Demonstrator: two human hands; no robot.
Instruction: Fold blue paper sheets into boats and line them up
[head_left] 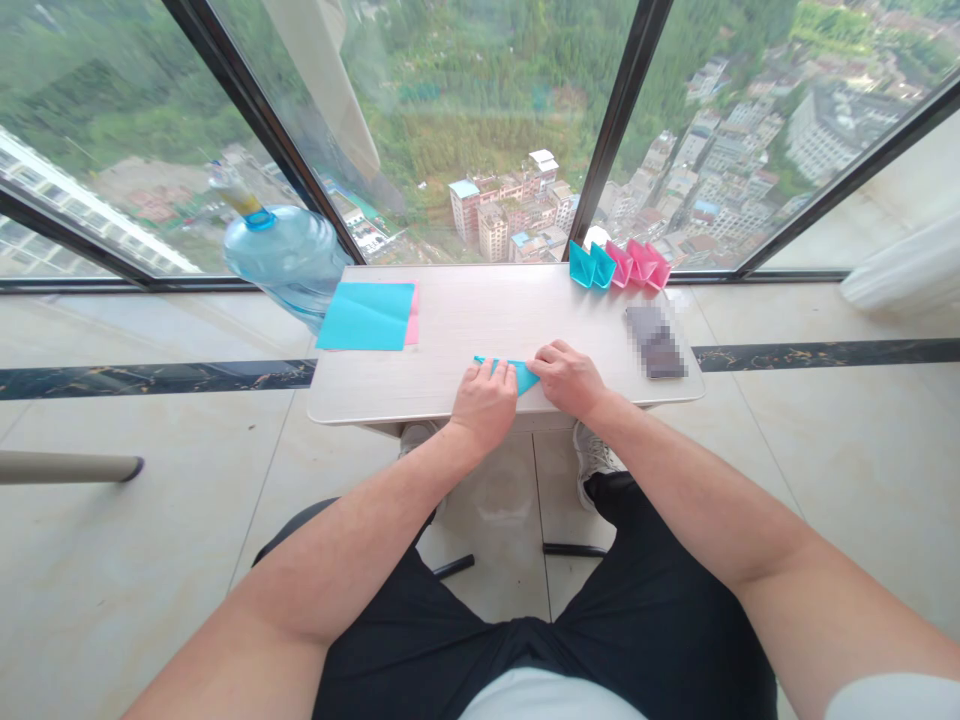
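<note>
A partly folded blue paper [510, 368] lies near the front edge of a small pale table [480, 310]. My left hand [484, 400] presses down on its left part with curled fingers. My right hand [568, 375] rests with bent fingers on its right end. Both hands touch the paper, which shows only between and above them.
A stack of flat blue and pink sheets [367, 316] lies at the table's left. Folded blue [590, 266] and pink paper pieces [639, 264] stand at the back right by the window. A dark phone [655, 340] lies on the right. A large water bottle [281, 255] stands on the floor left.
</note>
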